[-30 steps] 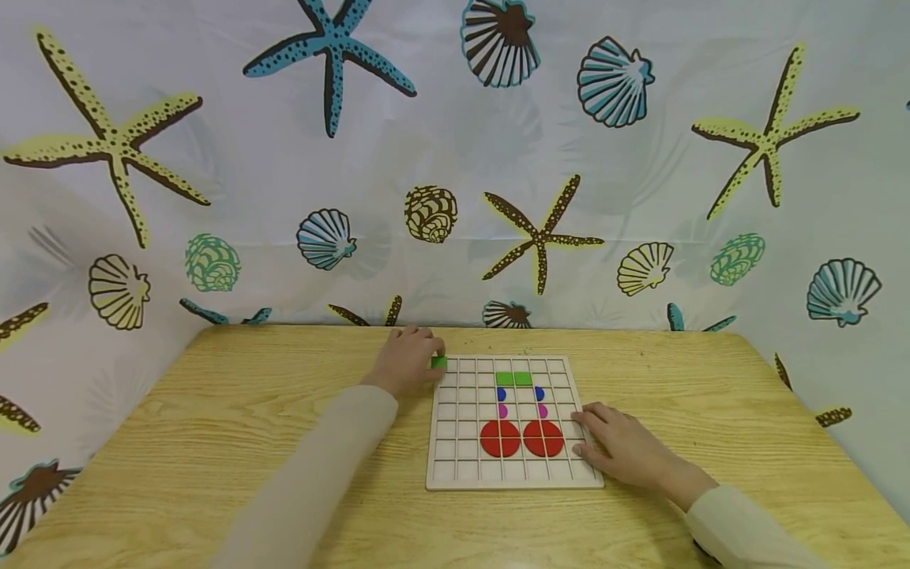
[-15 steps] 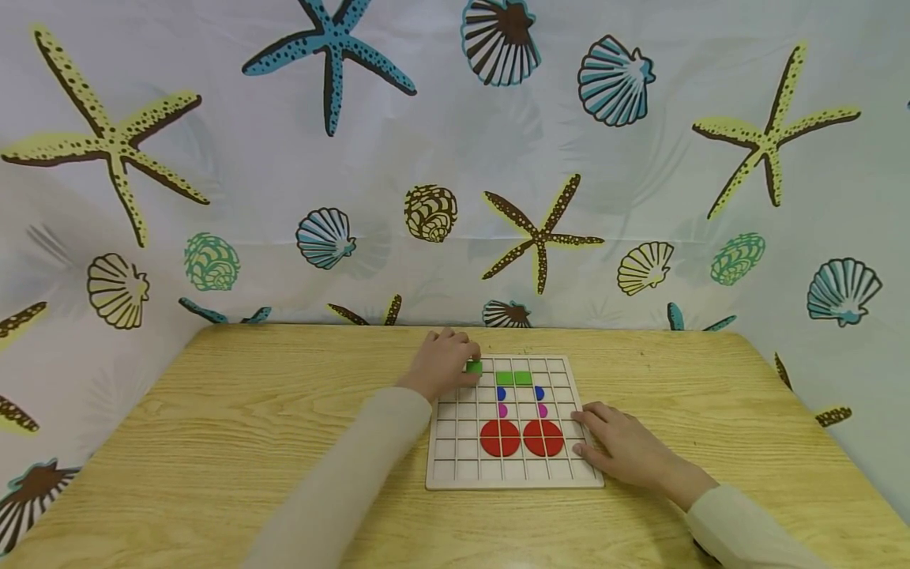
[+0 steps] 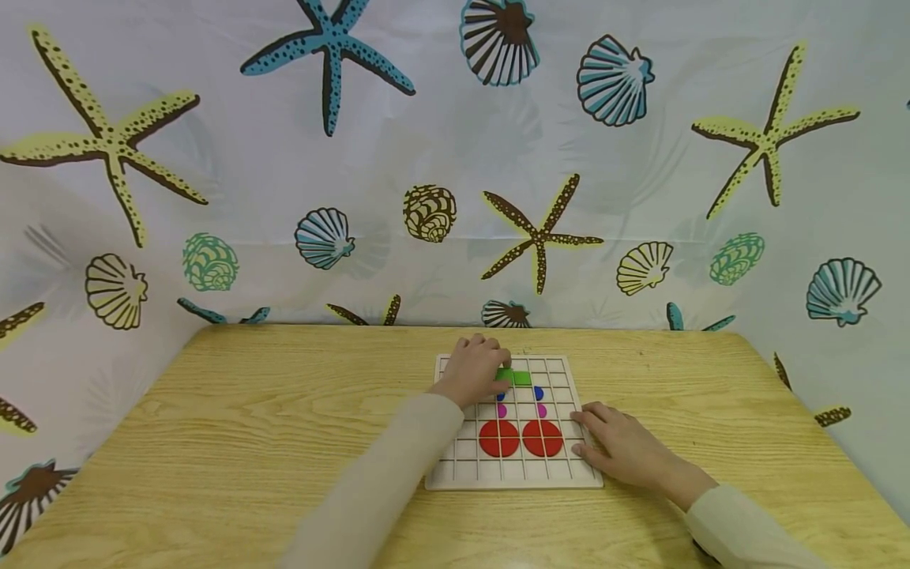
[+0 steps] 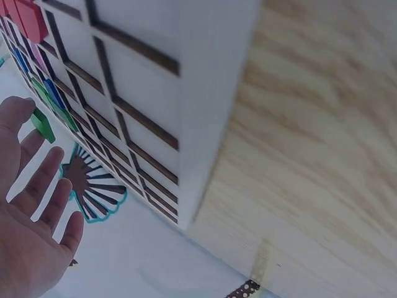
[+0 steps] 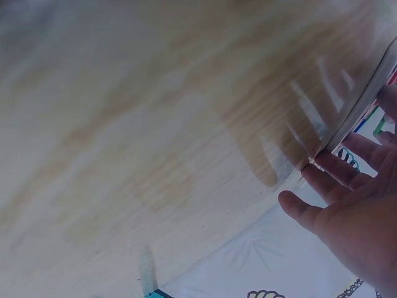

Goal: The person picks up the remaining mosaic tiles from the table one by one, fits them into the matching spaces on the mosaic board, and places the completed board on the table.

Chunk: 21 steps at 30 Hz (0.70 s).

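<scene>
My left hand (image 3: 472, 373) is over the upper part of a white gridded board (image 3: 444, 472). It pinches a small green square tile (image 4: 42, 126) between thumb and index finger, while the other fingers spread loosely in the left wrist view. Just right of it, another green tile (image 3: 523, 378) lies in the board's grid. My right hand (image 3: 626, 446) rests with relaxed fingertips at the board's right edge. Below the green tiles lie small blue half-round pieces (image 3: 538, 393), magenta ones (image 3: 542, 411) and two red discs (image 3: 490, 431) made of quarter pieces.
The board lies flat on a wood-grain table (image 3: 270, 411). Behind and at both sides hangs a white cloth (image 3: 398, 150) printed with starfish and shells.
My left hand has moved right with the green tile, from the board's upper left corner to the green tiles in the grid. The right hand has stayed at the board's edge.
</scene>
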### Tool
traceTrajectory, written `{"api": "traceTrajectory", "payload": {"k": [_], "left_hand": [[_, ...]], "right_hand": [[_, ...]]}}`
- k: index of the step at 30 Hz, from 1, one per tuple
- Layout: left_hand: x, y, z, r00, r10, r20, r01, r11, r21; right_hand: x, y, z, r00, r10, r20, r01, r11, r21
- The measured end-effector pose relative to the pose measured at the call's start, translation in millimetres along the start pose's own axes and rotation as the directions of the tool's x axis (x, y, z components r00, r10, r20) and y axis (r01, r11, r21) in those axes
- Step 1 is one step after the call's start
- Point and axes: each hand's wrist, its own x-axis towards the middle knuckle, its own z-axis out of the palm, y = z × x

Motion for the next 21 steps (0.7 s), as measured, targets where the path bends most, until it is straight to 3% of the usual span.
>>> {"api": "traceTrajectory", "payload": {"k": [12, 21], "left_hand": [[15.3, 26.0, -3.0, 0.999, -0.006, 0.046, 0.005, 1.0, 0.011], [23.2, 35.3, -2.0, 0.998, -0.04, 0.047, 0.039, 0.999, 0.013]], "right_hand": [[-0.2, -0.8, -0.5, 1.0, 0.005, 0.003, -0.005, 1.0, 0.008], [-0.5, -0.4, -1.0, 1.0, -0.001, 0.0, 0.001, 1.0, 0.006]]}}
